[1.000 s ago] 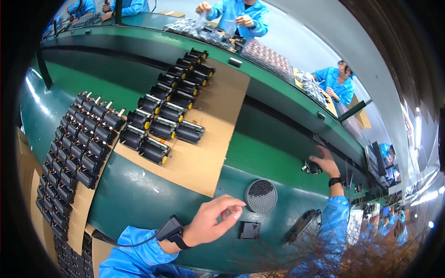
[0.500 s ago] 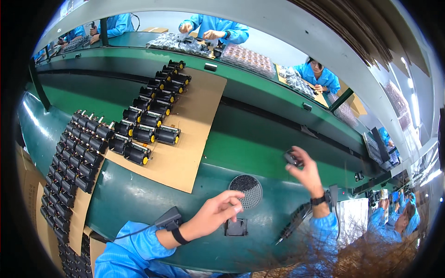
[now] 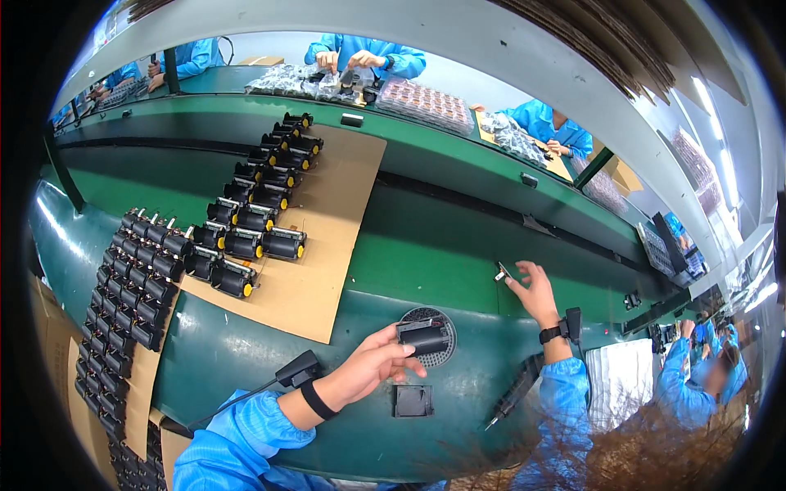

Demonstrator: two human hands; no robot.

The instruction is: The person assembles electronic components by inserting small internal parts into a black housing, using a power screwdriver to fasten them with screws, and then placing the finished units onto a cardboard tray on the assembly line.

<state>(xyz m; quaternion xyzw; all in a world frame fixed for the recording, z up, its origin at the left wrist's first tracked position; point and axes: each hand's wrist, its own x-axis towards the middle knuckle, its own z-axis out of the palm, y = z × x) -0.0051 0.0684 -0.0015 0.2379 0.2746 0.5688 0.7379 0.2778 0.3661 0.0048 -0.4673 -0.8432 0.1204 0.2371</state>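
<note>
My left hand (image 3: pixel 370 372) grips a black housing (image 3: pixel 424 337) with a rounded barrel, thumb across its front. It hovers over a round, dotted grey dish (image 3: pixel 442 357), covering much of it. My right hand (image 3: pixel 536 296) is farther off to the right, fingers curved, with a small dark part with a white piece (image 3: pixel 501 273) at the thumb and fingertips. A thin line hangs below that part. Close to my left hand, a flat square black part (image 3: pixel 412 401) lies on the green table. An electric screwdriver (image 3: pixel 516 397) lies left of my right forearm.
Rows of black units with yellow knobs (image 3: pixel 237 282) stand on a cardboard sheet (image 3: pixel 315 307). More black units (image 3: pixel 123 303) are packed at far left. A green ledge (image 3: pixel 458 155) runs across the back, with co-workers in blue beyond it. White sheets (image 3: pixel 621 380) lie at right.
The black housing is now in my left hand, which held nothing before. My right hand held a dark object and now has the small dark-and-white part at its fingertips. The view has shifted slightly.
</note>
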